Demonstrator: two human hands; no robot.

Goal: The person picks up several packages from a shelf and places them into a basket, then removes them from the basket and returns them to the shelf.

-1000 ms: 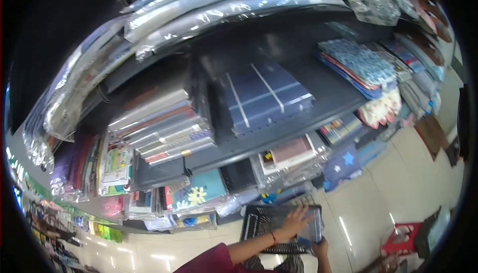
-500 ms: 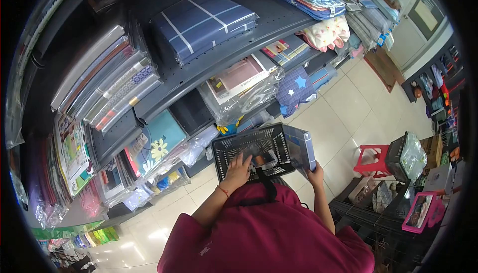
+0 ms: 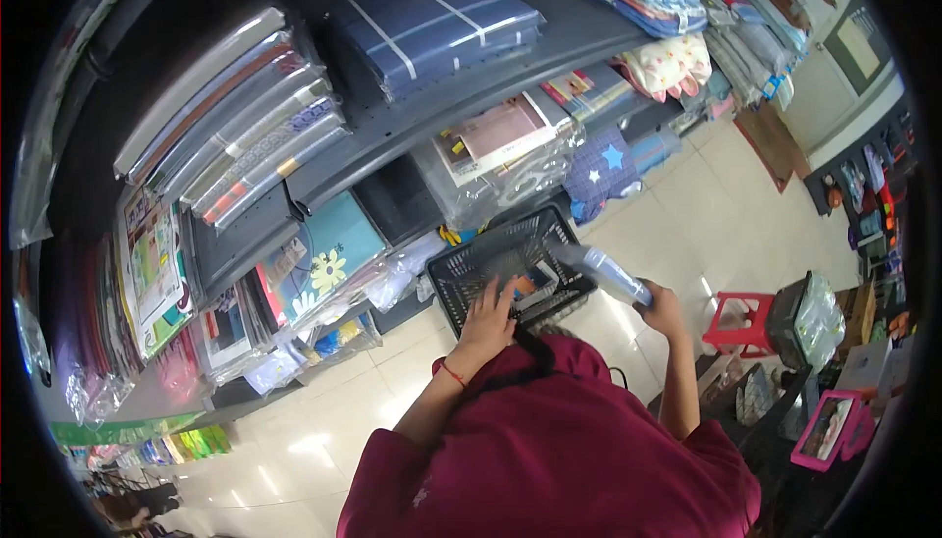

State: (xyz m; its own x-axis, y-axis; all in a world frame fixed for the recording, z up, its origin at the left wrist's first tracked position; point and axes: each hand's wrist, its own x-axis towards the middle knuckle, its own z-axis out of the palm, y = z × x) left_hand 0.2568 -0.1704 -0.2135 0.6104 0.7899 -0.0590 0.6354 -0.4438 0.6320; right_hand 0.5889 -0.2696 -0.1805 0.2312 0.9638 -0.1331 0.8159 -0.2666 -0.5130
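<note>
Black basket (image 3: 461, 273) hangs in front of the person; the left hand (image 3: 488, 317) rests spread inside it, while the right hand (image 3: 663, 308) grips a wrapped packet (image 3: 605, 273) at its rim, not yet dropped in.

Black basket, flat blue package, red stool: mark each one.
black basket (image 3: 471, 268), head view, on its mesh left wall.
flat blue package (image 3: 606, 273), head view, on its middle.
red stool (image 3: 738, 310), head view, on its seat.
</note>
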